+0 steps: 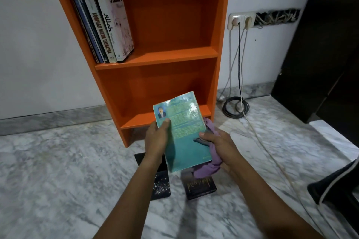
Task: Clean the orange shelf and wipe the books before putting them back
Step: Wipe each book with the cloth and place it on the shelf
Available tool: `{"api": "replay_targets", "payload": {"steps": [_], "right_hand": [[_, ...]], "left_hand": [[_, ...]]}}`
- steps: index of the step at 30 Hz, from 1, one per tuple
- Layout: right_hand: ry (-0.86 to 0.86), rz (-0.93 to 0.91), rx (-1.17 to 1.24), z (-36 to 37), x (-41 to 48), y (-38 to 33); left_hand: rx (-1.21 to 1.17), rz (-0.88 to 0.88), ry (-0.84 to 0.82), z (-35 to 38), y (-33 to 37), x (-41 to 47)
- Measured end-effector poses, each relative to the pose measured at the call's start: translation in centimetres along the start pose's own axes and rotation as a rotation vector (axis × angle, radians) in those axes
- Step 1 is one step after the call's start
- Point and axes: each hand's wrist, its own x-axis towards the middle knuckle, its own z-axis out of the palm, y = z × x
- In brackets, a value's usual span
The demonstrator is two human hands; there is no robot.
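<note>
Working mid-task, by the look of it.
- Gripping teal book [182, 132] in front of the orange shelf [174, 56], above the marble floor [58, 161] and not resting on anything.
- Left hand [157, 137] clamping the book's left edge, thumb on top just under the small portrait photo, fingers hidden beneath.
- Right hand [217, 145] bunching a purple cloth [211, 163] against the book's right edge, thumb pressing down on the cover, so holding cloth and book together.

Progress, judging from the layout:
- Standing already on the upper board: a row of books [104, 23], leaning against the left wall. Presumably wiped and returned, though not possible to confirm.
- Waiting on the floor below the hands: two dark books [161, 186], lying flat and side by side, apparently not yet wiped.
- Wiping of the teal book apparently under way; cover showing glare or dampness near the far end.
- Remaining: finishing this book, shelving it, then handling the two on the floor.
- Shelf cleanliness: not possible to judge.

Orientation:
- Long axis running away from the body toward the shelf, far end leaning slightly left.
- Cover with the portrait and printed text facing up toward the camera, portrait corner at far left.
- Far end tipping up a little.
- Spine side not clearly showing.
</note>
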Motion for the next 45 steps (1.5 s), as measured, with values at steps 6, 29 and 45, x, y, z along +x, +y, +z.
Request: {"api": "replay_targets", "payload": {"steps": [6, 29, 45], "right_hand": [[0.091, -0.675, -1.015, 2.9, -1.8, 1.2], [0.281, -0.291, -0.187, 2.2, 5.0, -5.5], [0.443, -0.74, -0.487, 16.5, 16.8, -20.4]], "left_hand": [[-0.296, -0.042, -0.219, 2.9, 1.2, -1.7], [0.298, -0.025, -0.599, -2.2, 7.8, 0.0], [0.342, 0.659, -0.185, -7.6, 20.9, 11.8]]}}
